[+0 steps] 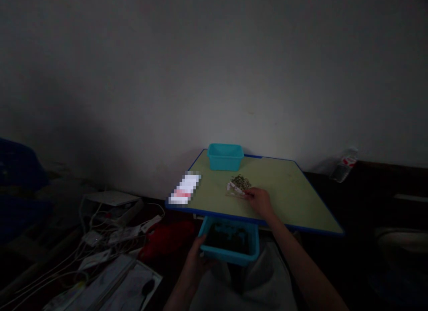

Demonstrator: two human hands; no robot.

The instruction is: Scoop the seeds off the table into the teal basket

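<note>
My left hand (197,259) grips the left side of a turquoise plastic bin (230,256), holding it low at the table's front edge, above my lap. Dark material, too dim to identify, lies inside this bin. Over the table, my right hand (261,202) is closed, its fingertips pinching the right end of a small clear plastic bag (236,193) with white parts. Just behind the bag, a loose heap of small dark and pale bits (241,181) is spread on the tabletop. A second turquoise bin (225,162) stands upright at the back of the table.
The pale table (284,182) has a blue rim and stands near a grey wall. A blurred-out white sheet or screen (185,187) lies at its left edge. Cables and a red item (167,239) clutter the floor at left. A clear plastic package (345,166) is at right.
</note>
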